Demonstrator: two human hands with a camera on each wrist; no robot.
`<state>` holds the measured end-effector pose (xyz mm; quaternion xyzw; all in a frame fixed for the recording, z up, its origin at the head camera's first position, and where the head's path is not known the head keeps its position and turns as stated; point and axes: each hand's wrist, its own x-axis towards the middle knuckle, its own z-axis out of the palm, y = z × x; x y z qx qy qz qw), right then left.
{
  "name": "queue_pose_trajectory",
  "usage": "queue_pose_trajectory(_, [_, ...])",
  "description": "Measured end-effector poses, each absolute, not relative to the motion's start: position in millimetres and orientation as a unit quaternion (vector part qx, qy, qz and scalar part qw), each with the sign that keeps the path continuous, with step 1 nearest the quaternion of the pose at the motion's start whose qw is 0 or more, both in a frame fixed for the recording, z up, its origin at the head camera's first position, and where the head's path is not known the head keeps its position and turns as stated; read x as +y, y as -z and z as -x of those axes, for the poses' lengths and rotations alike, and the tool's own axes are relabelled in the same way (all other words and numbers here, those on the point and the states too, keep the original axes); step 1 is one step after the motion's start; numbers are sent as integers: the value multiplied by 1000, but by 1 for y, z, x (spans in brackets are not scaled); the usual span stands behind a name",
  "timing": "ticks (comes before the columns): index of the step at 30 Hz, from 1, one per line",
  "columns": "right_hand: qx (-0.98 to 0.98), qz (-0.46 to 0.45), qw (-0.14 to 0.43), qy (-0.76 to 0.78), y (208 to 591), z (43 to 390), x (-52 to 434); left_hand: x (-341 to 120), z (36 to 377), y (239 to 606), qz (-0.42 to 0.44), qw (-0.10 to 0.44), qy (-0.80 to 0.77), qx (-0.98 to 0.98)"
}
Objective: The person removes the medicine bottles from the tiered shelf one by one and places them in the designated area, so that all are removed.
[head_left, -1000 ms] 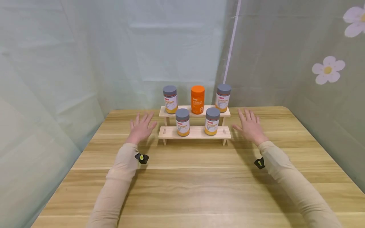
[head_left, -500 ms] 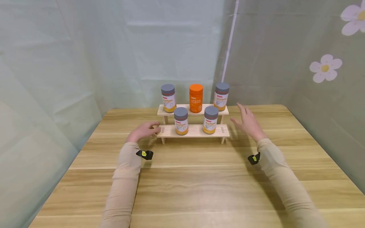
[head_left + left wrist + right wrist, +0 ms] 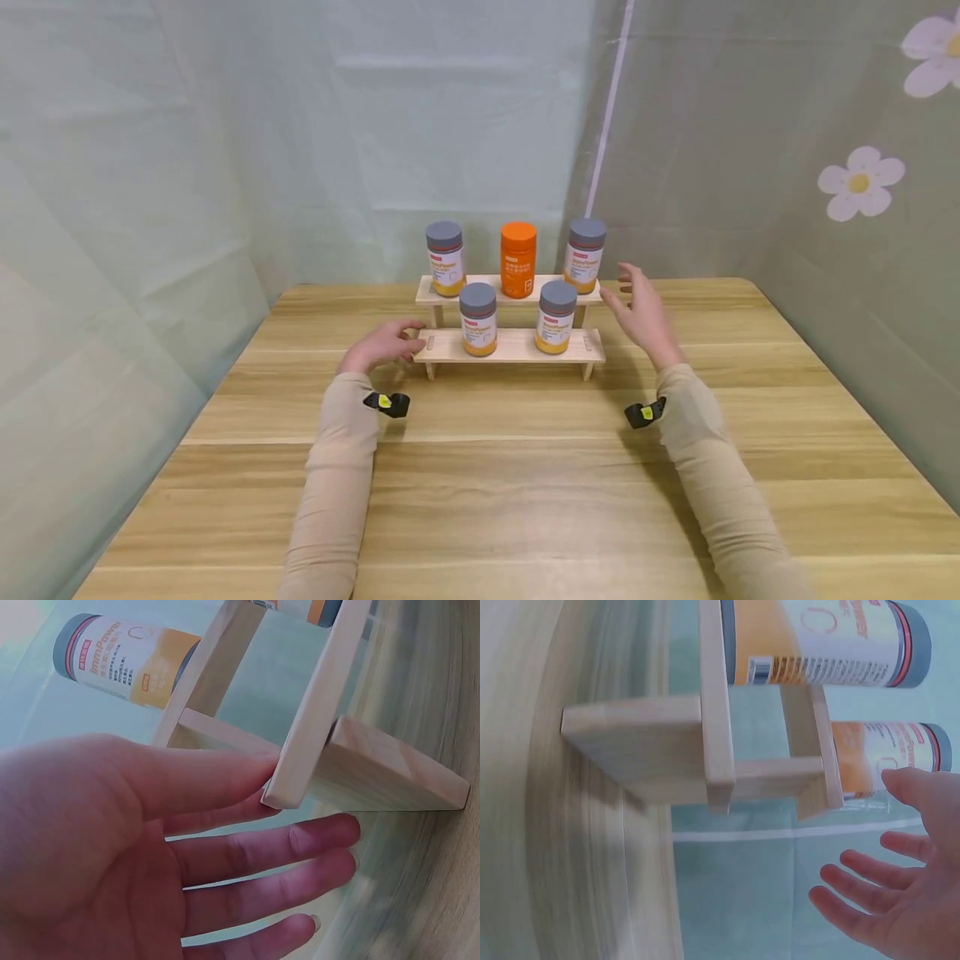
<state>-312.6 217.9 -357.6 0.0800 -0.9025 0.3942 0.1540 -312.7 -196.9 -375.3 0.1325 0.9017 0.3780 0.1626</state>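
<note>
A two-tier wooden stand (image 3: 517, 345) bears several jars. Thumb and index finger of my left hand (image 3: 384, 344) pinch the left end of its lower shelf (image 3: 311, 724); the other fingers extend beyond it. My right hand (image 3: 648, 321) holds nothing, fingers spread and slightly bent, just right of the upper shelf. Nearest to it is a grey-lidded jar (image 3: 584, 257) on that shelf's right end. An orange jar (image 3: 517, 260) stands mid-shelf, and another grey-lidded jar (image 3: 447, 260) at the left. Two more, a left jar (image 3: 478, 320) and a right jar (image 3: 555, 318), stand on the lower shelf.
The stand is near the back of a wood-grain table (image 3: 495, 483). Behind and beside the table hang pale curtains (image 3: 465, 125), with white flowers (image 3: 860, 183) on the right one. Each wrist carries a small black camera (image 3: 645, 413).
My left hand has moved right from the table onto the lower shelf's left end. My right hand has come left towards the upper right jar, its fingers lifting. Jars have stayed put.
</note>
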Motion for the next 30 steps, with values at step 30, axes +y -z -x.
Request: queue_pose_trajectory(30, [-806, -96, 197, -551, 360, 327, 186, -200, 322, 391, -104, 198, -471, 853])
